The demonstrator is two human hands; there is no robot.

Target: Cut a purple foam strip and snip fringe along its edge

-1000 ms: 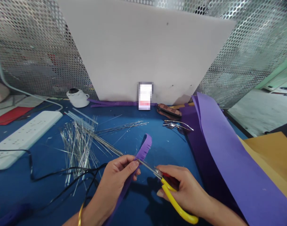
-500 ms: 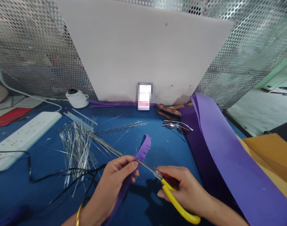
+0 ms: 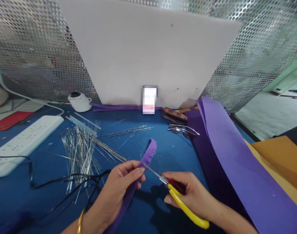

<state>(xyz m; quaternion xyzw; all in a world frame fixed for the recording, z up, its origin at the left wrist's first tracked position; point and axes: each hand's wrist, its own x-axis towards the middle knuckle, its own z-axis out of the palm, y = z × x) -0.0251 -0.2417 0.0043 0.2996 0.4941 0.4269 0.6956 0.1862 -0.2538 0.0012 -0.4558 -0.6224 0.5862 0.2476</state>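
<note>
My left hand pinches a long purple strip between thumb and fingers. The strip's upper end curls over and has a row of short cuts along its right edge; its lower part runs down behind my wrist. Closed around a pair of scissors with yellow handles is my right hand. The scissor tips touch the right edge of the strip, just above my left thumb. Part of the handles is hidden by my right fingers.
Thin metal wires lie left of my hands, near a black cable and a white power strip. Eyeglasses, a checkered case and a lit phone are behind. Large purple sheets cover the right side.
The scissor blades look closer together than before, and the handles have shifted slightly. My left hand and the strip stay nearly in place.
</note>
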